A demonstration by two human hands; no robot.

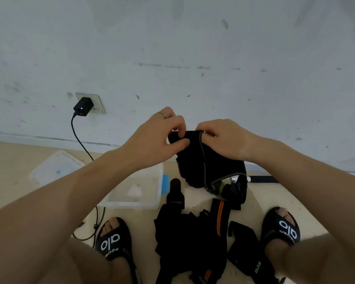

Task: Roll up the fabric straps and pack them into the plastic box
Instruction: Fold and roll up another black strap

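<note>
- Head view: my left hand pinches the top left corner of a black fabric strap, thumb in front and fingers curled behind it; a thin ring sits on 1 finger.
- My right hand grips the same strap at its top right, fingers curled over the upper edge, so both hands clamp it and hold it up off the floor.
- The strap hangs down from my hands in a wide black panel with grey piping, and its lower end, with small buckles and a green tab, trails close to the floor.
- The plastic box stands open on the floor just left of the hanging strap, near the wall; it is clear, with a blue latch on its right side.
- Its clear lid lies on the floor further left, apart from the box.
- A pile of black straps lies on the floor between my 2 feet, some with orange stripes, some with white lettering.
- I wear black sandals: left sandal, right sandal.
- A black charger sits in a wall socket at the left, and its cable runs down to the floor behind the box.
- A black tube lies along the foot of the wall at the right.
</note>
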